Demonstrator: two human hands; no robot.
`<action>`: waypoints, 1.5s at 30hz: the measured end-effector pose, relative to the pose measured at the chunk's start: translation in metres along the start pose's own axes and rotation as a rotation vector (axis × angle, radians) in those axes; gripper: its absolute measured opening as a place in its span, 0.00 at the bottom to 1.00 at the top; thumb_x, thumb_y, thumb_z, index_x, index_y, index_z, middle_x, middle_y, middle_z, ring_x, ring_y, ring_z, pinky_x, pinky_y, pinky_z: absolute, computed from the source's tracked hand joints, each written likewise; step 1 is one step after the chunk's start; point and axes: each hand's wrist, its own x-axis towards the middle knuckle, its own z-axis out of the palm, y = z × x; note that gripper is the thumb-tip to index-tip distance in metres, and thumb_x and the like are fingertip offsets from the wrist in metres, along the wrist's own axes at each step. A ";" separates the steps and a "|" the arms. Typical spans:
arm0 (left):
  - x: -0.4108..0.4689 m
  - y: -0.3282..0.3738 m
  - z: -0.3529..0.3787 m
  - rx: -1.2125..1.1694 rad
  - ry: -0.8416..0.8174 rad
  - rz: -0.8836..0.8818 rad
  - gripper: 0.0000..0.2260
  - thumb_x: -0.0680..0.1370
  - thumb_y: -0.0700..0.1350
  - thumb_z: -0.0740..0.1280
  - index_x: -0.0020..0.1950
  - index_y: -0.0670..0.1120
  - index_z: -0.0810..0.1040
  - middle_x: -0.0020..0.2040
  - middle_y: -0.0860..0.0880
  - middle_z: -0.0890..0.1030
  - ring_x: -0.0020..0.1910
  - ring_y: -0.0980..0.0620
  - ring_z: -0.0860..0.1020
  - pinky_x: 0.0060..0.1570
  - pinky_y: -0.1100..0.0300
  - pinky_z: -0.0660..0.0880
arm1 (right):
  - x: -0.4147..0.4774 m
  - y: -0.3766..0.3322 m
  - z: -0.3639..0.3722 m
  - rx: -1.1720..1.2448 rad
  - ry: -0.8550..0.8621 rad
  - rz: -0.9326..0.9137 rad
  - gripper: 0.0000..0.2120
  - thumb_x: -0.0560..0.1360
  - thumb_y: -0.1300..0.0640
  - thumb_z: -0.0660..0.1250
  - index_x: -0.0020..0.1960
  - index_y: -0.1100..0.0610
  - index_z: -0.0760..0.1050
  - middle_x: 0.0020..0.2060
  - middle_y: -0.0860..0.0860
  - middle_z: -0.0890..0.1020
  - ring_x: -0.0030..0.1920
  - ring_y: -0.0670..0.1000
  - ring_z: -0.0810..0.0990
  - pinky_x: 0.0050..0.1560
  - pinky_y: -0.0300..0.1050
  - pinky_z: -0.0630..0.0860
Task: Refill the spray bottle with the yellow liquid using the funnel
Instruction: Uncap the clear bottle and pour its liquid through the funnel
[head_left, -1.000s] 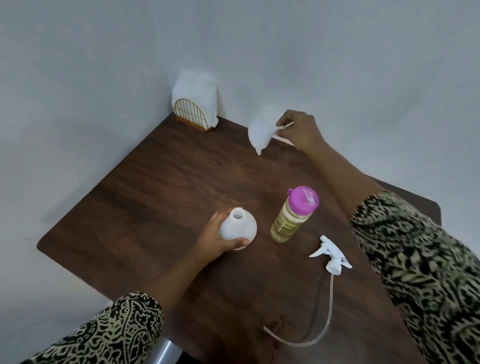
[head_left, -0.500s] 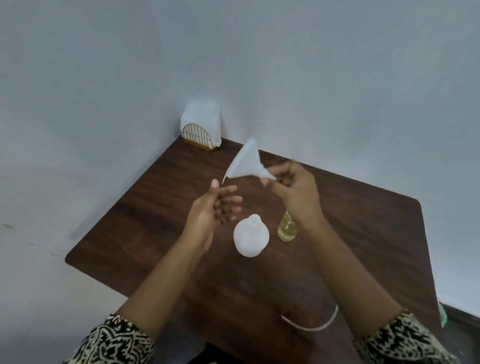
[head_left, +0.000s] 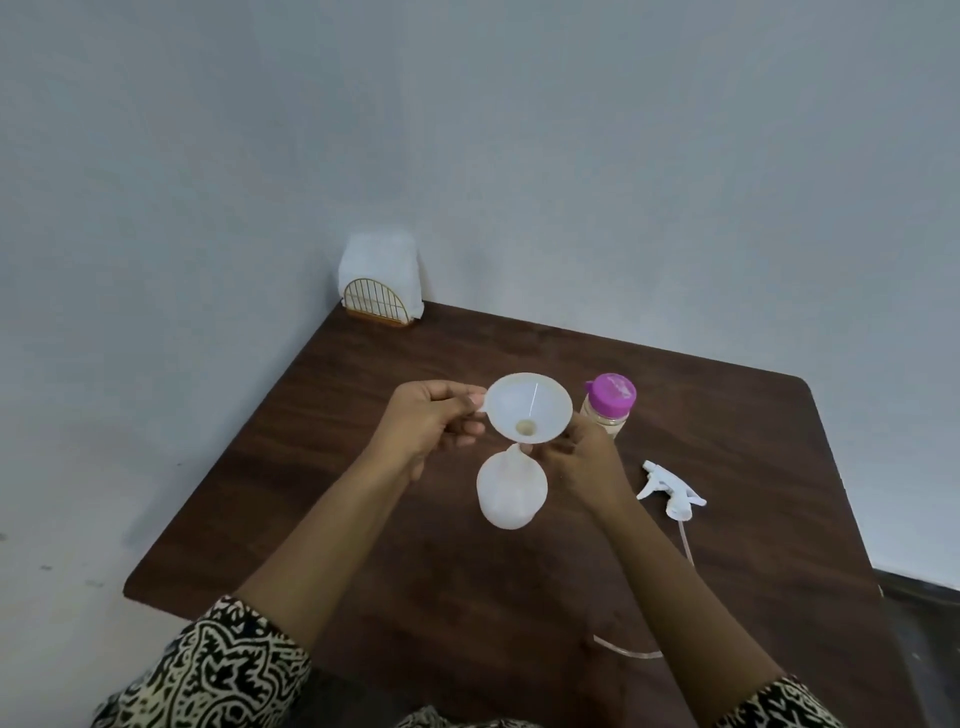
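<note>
Both hands held the white funnel (head_left: 530, 408) level, mouth up, just above the open neck of the white spray bottle (head_left: 511, 488), which stood upright near the middle of the dark wooden tabletop (head_left: 322, 467). The left hand (head_left: 431, 423) had its grip clamped on the funnel's small tab at the rim, thumb on top and fingers curled beneath. The right hand (head_left: 584, 460) had its grip closed on the funnel's underside and spout, the fingertips partly hidden by the cone. Whether the spout had entered the bottle's neck could not be told. The bottle of yellow liquid (head_left: 608, 405), capped in pink, stood just beyond the right hand toward the far edge. The detached spray head (head_left: 670, 491) lay toward the right edge, its tube (head_left: 685, 551) trailing toward the near edge. A napkin holder (head_left: 379, 288) sat at the far left corner.
</note>
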 end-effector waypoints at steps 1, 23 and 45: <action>0.003 -0.001 0.000 0.011 -0.015 -0.008 0.05 0.77 0.38 0.69 0.49 0.41 0.83 0.35 0.46 0.84 0.31 0.56 0.80 0.31 0.63 0.78 | -0.002 0.003 0.000 -0.002 0.006 0.004 0.17 0.71 0.69 0.70 0.56 0.55 0.76 0.45 0.39 0.80 0.43 0.30 0.79 0.40 0.24 0.73; 0.013 -0.020 0.003 0.145 0.001 -0.041 0.04 0.77 0.38 0.69 0.46 0.43 0.84 0.34 0.47 0.83 0.31 0.55 0.80 0.32 0.61 0.78 | -0.007 0.033 0.008 -0.216 0.068 -0.020 0.22 0.69 0.60 0.75 0.61 0.57 0.74 0.53 0.49 0.79 0.52 0.45 0.77 0.49 0.32 0.73; 0.005 -0.030 0.007 0.232 0.160 0.089 0.07 0.79 0.50 0.65 0.48 0.49 0.81 0.45 0.51 0.82 0.44 0.56 0.78 0.42 0.61 0.74 | 0.031 -0.013 -0.063 -0.835 0.170 0.033 0.26 0.68 0.48 0.73 0.62 0.54 0.70 0.55 0.52 0.78 0.52 0.53 0.77 0.45 0.44 0.70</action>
